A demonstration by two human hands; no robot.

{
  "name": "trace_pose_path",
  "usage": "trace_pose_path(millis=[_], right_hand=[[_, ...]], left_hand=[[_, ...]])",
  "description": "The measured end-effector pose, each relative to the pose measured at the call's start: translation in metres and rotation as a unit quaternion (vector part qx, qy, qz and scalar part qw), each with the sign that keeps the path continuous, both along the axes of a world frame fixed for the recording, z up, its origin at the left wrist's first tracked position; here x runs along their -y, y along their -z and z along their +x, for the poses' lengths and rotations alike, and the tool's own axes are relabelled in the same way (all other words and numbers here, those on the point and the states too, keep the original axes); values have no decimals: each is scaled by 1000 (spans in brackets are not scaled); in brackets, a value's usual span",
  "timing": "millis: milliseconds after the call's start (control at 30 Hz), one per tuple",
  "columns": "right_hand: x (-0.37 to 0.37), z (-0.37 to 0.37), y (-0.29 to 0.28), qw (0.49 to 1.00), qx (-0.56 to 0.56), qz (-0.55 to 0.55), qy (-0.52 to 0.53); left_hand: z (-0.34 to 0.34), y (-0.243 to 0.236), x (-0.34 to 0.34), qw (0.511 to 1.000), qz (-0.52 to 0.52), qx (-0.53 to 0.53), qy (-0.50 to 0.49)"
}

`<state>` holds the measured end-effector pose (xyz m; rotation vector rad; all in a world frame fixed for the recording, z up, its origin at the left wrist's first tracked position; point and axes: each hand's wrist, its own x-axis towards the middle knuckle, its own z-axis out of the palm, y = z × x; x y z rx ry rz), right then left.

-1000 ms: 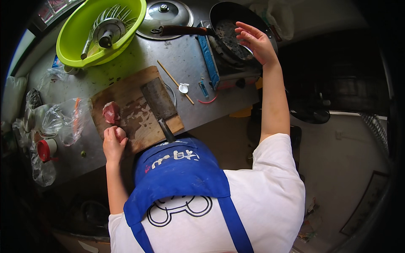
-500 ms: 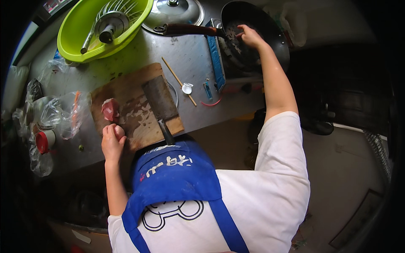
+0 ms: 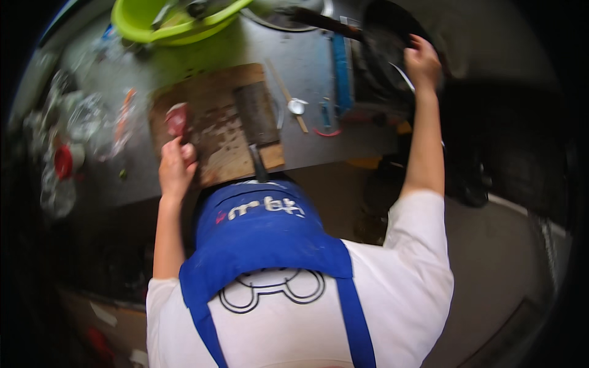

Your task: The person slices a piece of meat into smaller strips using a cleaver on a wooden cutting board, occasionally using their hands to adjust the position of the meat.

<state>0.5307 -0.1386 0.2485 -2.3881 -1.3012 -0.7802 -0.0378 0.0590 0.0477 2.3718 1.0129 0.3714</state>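
Note:
My left hand (image 3: 179,164) is on the wooden cutting board (image 3: 211,161), fingers curled round a pale pink lump (image 3: 188,153), just below a piece of red meat (image 3: 177,119). A broad cleaver (image 3: 251,115) lies on the board's right part, its black handle toward me. My right hand (image 3: 422,66) is at the black wok (image 3: 384,24), fingers bent together; what they hold, if anything, is blurred. A thin white streak shows beside that hand.
A green basin (image 3: 178,34) with metal pieces and a steel lid (image 3: 270,18) stand behind the board. Plastic bags (image 3: 86,119) and a red-topped tub (image 3: 64,161) lie left. A wooden stick (image 3: 302,125) and blue stove (image 3: 342,73) are right.
My right hand has gone from raised, spread fingers to bent fingers inside the wok's area. My left hand stays on the lump. The whole view has shifted and blurred.

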Motion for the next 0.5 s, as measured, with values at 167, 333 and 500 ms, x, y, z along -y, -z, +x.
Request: trace_pose_path(millis=[167,333,500], right_hand=[[-21,-215,36,957,-222,55,-177],[-5,-351,177,881,-385,-228,-151],[-6,-361,202,886,-405,-207,-92]], left_hand=[[8,6,4,1000,-16,18,17],[44,-2,0,983,44,153,85],[50,30,7,979,-17,147,143]])
